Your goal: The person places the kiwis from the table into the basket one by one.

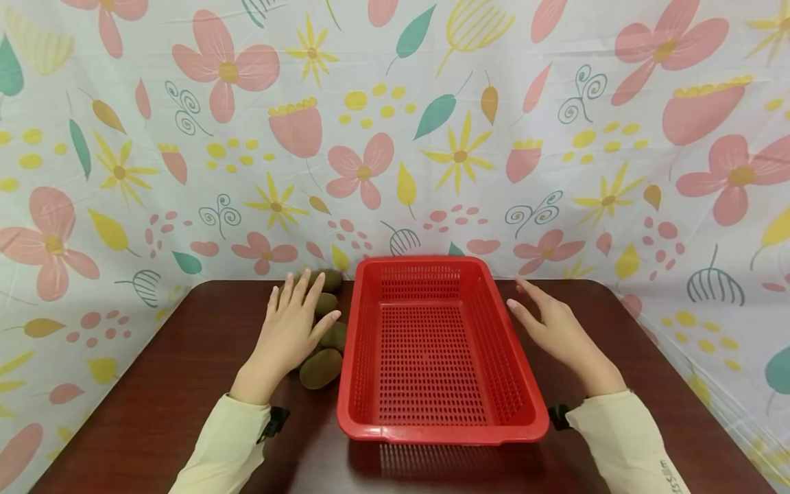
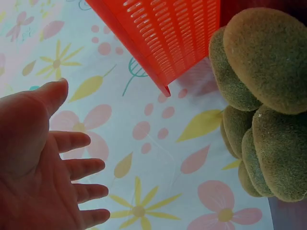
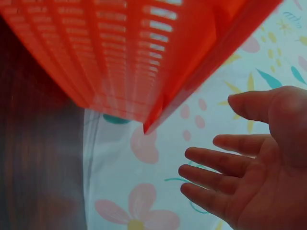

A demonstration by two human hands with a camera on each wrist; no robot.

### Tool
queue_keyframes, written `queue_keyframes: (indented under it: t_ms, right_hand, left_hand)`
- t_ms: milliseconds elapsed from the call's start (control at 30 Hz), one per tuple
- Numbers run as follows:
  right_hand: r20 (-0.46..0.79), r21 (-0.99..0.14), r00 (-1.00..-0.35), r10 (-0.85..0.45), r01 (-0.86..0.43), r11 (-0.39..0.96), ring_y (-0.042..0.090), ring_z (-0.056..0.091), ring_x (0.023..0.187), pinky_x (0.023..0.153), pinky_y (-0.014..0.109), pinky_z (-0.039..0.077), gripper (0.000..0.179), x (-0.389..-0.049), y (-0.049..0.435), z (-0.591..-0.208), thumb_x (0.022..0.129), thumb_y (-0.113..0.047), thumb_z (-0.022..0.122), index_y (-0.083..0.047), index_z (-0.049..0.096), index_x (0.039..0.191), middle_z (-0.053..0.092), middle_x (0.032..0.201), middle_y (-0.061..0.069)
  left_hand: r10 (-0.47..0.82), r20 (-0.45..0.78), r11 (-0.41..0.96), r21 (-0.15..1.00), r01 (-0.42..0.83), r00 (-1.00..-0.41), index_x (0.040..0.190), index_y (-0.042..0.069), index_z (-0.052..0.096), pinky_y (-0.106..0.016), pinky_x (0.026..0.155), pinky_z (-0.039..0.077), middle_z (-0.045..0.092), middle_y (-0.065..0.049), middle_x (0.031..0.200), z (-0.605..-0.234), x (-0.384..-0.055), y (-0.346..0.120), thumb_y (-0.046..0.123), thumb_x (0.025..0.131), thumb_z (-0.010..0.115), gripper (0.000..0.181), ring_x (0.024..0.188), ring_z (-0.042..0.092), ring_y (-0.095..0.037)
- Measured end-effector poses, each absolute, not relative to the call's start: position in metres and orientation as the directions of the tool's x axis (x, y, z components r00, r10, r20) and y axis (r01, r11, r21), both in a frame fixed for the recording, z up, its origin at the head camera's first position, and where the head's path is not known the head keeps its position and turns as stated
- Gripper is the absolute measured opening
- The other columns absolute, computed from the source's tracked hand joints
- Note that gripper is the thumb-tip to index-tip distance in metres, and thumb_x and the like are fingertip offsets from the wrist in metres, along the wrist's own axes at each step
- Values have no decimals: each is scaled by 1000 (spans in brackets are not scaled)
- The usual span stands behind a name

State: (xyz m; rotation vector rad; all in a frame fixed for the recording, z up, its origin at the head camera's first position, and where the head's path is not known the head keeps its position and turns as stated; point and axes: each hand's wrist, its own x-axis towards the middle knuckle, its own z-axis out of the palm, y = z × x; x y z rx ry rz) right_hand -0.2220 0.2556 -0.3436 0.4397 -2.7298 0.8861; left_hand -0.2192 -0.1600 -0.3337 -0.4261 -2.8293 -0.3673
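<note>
A red perforated plastic basket (image 1: pixel 426 433) stands on the table between my two hands, with nothing inside it. To its left lies a cluster of several brown fuzzy kiwis (image 1: pixel 320 368), partly hidden under my left hand in the head view. My left hand (image 1: pixel 290 328) hovers over or beside these kiwis, fingers spread and straight; in the left wrist view it holds nothing and the kiwis (image 2: pixel 283 153) appear apart from it. On the basket's right side, my right hand (image 1: pixel 560 334) is held with straight fingers and an empty palm, not touching the basket wall (image 3: pixel 115 57).
The dark brown wooden table (image 1: pixel 154 384) ends at a white cloth (image 1: pixel 401 89) printed with flowers and leaves, which hangs behind and at both sides. A dark strap piece (image 1: pixel 273 421) shows at the left cuff, and another (image 1: pixel 559 416) at the right.
</note>
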Motion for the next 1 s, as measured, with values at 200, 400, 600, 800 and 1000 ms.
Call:
queue_keyframes:
  t_ms: [200,400,600,800,1000]
  right_hand:
    - [295,-616,-941,-166,-320,720,43,58,112,89,55,48,53,-223,253,-348,101,-26,52,5,40,142,56,126,29]
    - [261,-673,-952,-159,-297,677,39,61,105,84,53,51,50,-223,254,-351,100,-22,53,7,44,139,62,117,24]
    - [217,-736,-959,-184,-284,614,36,64,102,84,47,53,50,-225,255,-354,100,-21,53,9,42,139,62,116,25]
    - [185,-794,-965,-188,-259,550,32,66,97,79,35,56,50,-228,258,-360,99,-17,54,10,41,139,61,116,27]
    - [124,-832,-975,-185,-204,516,29,66,97,78,34,56,56,-230,262,-366,98,-23,57,9,40,140,61,117,26]
  left_hand:
    - [275,330,914,201,352,-903,152,7,29,-59,113,10,25,-22,154,-337,-215,-162,38,97,55,68,143,14,-43]
    - [295,366,910,175,376,-883,150,7,33,-59,113,14,34,-23,150,-340,-212,-164,34,95,60,67,140,23,-43]
    - [316,384,906,150,396,-868,146,3,39,-59,111,19,42,-24,144,-342,-209,-167,27,92,66,65,136,30,-45]
    - [336,400,902,122,413,-852,142,1,45,-60,107,28,48,-24,138,-345,-206,-172,21,87,72,65,131,39,-46]
    - [368,419,886,111,449,-830,138,-1,48,-60,102,35,54,-25,131,-350,-204,-175,16,84,76,64,124,47,-45]
